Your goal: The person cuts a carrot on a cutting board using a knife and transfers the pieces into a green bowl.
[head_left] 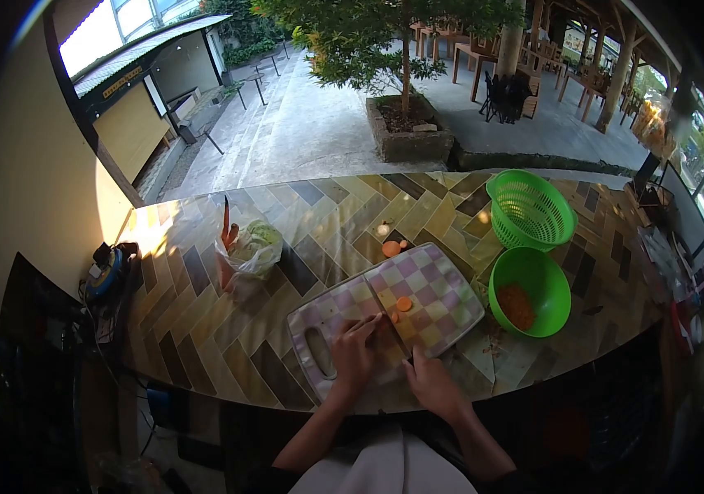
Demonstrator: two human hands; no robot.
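A pink-and-white checked cutting board lies at an angle near the table's front edge. My right hand is closed round the handle of a knife, whose blade points away from me across the board. Left of the blade, my left hand rests on the board with its fingers bent and pressed together beside the knife; whatever they hold is hidden. Carrot slices lie just right of the blade. Beyond the board's far edge sit more carrot pieces.
A green bowl with shredded orange bits stands right of the board, and a green colander is behind it. To the left, a clear plastic bag holds pale green vegetables, with carrots beside it. Cables and a device occupy the left end.
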